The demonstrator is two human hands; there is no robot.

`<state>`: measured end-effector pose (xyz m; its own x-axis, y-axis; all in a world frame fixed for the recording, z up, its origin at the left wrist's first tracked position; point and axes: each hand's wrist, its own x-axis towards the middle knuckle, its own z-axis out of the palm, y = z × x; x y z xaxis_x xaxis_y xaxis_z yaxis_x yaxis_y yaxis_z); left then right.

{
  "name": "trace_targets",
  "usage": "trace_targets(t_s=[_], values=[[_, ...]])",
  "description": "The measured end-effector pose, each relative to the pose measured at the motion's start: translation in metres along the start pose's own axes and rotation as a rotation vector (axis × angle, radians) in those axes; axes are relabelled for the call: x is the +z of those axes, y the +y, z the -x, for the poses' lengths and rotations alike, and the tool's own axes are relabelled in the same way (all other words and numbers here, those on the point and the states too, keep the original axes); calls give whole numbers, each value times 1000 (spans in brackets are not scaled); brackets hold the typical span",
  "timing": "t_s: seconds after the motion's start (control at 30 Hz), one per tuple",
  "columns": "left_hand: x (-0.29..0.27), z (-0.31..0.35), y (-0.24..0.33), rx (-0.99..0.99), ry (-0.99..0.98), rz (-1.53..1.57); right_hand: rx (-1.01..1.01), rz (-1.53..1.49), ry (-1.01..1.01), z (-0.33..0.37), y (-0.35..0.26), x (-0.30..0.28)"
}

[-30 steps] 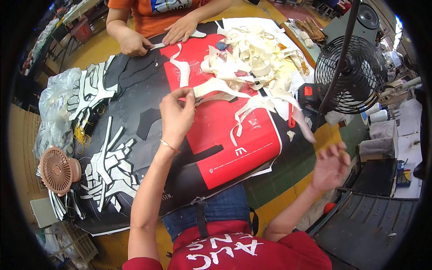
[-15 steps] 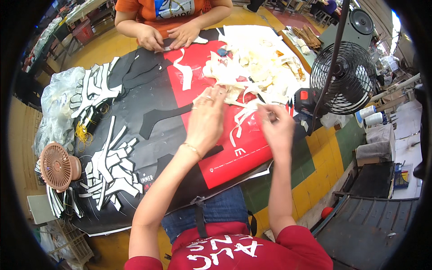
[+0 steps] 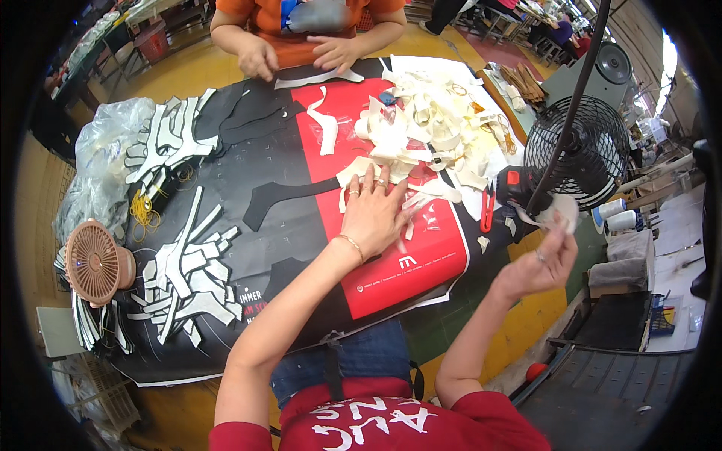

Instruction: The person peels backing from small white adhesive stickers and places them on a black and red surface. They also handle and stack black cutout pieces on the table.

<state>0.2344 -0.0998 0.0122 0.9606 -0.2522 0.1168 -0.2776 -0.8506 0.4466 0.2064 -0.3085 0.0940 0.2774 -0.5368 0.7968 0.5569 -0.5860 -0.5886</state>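
1. A cream piece [image 3: 353, 171] lies on the counter [image 3: 252, 161], partly hidden under the spread, flattened left hand [image 3: 374, 214].
2. Well apart, the right hand [image 3: 543, 261] pinches a pale scrap [image 3: 564, 211], its outline hard to make out.
3. The counter's surface is black and red, with cream scraps [image 3: 432, 113] heaped rightward.
4. Beyond: a black fan [image 3: 577, 144], yellow-and-green floor [image 3: 429, 316], a co-worker [image 3: 304, 43] cut off above.
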Motion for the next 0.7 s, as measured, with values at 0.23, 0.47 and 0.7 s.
trace_targets(t_s=[0.23, 0.47, 0.7], values=[[-69, 76, 21, -103, 26, 1157, -576, 172, -776, 35, -59, -23], [-76, 169, 5, -492, -176, 1539, -617, 96, -1059, 82, -72, -18], [-57, 186, 10, -368, 0, 1021, -490, 197, -1069, 85, -95, -23]])
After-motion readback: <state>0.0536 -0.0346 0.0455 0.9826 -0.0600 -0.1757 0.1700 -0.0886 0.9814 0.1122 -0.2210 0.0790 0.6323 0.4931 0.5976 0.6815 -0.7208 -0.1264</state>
